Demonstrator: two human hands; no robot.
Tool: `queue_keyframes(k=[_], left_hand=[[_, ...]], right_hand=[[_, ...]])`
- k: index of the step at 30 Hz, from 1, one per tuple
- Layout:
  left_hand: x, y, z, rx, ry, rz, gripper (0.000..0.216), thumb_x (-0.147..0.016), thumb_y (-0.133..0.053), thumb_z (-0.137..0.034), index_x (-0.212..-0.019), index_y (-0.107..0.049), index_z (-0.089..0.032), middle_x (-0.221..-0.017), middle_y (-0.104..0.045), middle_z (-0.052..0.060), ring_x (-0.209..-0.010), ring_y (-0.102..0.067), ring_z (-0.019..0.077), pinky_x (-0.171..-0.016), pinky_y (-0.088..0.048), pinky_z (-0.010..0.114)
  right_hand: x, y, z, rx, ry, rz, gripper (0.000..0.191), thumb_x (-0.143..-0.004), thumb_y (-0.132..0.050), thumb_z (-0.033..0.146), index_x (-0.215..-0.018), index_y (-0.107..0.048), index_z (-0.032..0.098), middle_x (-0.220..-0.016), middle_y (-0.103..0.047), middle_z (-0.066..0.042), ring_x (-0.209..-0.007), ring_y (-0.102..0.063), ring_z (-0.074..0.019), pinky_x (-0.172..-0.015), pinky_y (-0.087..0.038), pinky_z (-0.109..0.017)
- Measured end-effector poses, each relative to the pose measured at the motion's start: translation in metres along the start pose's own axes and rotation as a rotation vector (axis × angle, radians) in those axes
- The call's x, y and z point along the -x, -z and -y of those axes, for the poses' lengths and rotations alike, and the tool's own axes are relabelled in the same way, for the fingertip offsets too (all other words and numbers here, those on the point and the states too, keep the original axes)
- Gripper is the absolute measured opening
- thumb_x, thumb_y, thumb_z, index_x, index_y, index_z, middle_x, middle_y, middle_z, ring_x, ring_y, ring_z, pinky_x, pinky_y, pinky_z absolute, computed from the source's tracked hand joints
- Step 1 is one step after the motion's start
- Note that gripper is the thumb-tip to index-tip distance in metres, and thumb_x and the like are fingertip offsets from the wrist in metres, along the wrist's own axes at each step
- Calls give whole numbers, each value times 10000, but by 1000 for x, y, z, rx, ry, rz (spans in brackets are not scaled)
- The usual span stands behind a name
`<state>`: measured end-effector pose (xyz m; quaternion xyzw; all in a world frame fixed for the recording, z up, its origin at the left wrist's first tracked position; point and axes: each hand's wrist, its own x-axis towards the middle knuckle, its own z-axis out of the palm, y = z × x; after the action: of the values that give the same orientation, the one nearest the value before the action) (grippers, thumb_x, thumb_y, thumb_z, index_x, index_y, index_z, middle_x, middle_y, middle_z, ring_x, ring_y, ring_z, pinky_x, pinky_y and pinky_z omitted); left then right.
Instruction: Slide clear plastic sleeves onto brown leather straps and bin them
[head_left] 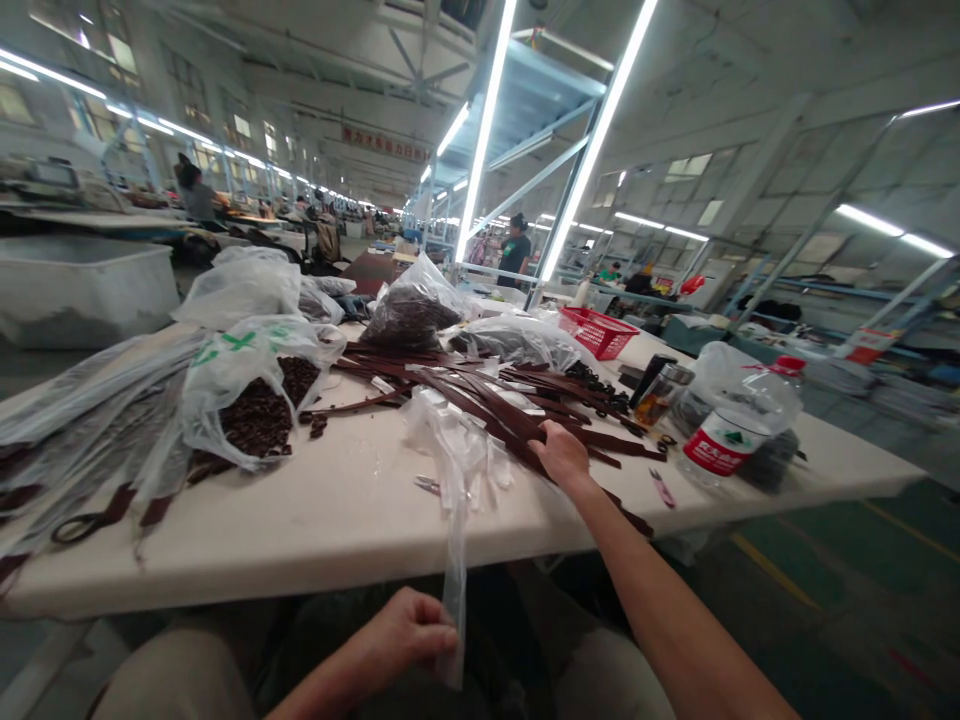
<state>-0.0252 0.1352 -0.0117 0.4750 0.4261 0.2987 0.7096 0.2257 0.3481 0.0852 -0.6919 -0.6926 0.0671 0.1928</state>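
Note:
Below the table's front edge, my left hand [411, 632] is closed on the end of a long, narrow clear plastic sleeve [454, 560]. The sleeve runs up onto the table, to a heap of white, crumpled plastic pieces [457, 435]. Over the table, my right hand [562, 455] has its fingers closed at a brown strap [499, 405] in a loose pile of similar straps; the fingertips are partly hidden. Small thread snips [429, 485] lie beside the white plastic. Pink-handled snips [662, 488] are to the right of my right hand.
A plastic bag of small brown pieces [259, 415] and bagged straps [120, 430] cover the table's left side. To the right stand a large red-labelled bottle [724, 445], a glass drink bottle [660, 395] and a red basket [600, 335]. A person [514, 250] stands beyond the table.

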Motion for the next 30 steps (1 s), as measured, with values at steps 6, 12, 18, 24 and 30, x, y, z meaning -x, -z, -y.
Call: queue_keyframes(k=[6, 12, 18, 24, 30], left_hand=[[-9, -5, -6, 255, -47, -94, 428, -540, -858, -455, -587, -564, -147, -555, -598, 3, -524, -497, 117, -556, -344, 244], [-17, -7, -2, 412, -37, -189, 433, -539, -887, -456, -706, -683, -112, -636, -660, 21, -549, -541, 102, -571, -389, 217], [-8, -16, -2, 379, -1, -130, 368, -642, -843, -429, -769, -741, -99, -736, -722, 69, -614, -615, 133, -643, -459, 234], [-5, -26, 0, 394, -1, -126, 391, -626, -860, -416, -786, -728, -84, -749, -720, 91, -647, -638, 151, -691, -497, 262], [12, -41, -16, 592, -28, -255, 402, -581, -891, -411, -685, -629, -124, -618, -614, -4, -543, -566, 87, -628, -525, 239]], right_hand=[[56, 16, 5, -428, 12, 155, 325, -903, -417, 443, -747, -560, 196, -681, -661, -11, -551, -594, -128, -590, -470, -252], [230, -20, -32, -887, -277, 223, 471, -751, -610, 652, -803, -605, 184, -631, -615, 3, -540, -576, -121, -538, -459, -238], [289, -45, -31, -1401, -598, 476, 533, -670, -795, 546, -1036, -639, 190, -669, -635, 12, -486, -575, -89, -458, -439, -193], [168, -8, 5, -1422, -495, 353, 251, -838, -677, 382, -970, -629, 173, -623, -620, 9, -473, -559, -87, -442, -471, -190], [158, 47, -11, -1292, -433, 369, 263, -846, -642, 414, -941, -635, 169, -479, -516, 67, -337, -405, -54, -332, -306, -155]])
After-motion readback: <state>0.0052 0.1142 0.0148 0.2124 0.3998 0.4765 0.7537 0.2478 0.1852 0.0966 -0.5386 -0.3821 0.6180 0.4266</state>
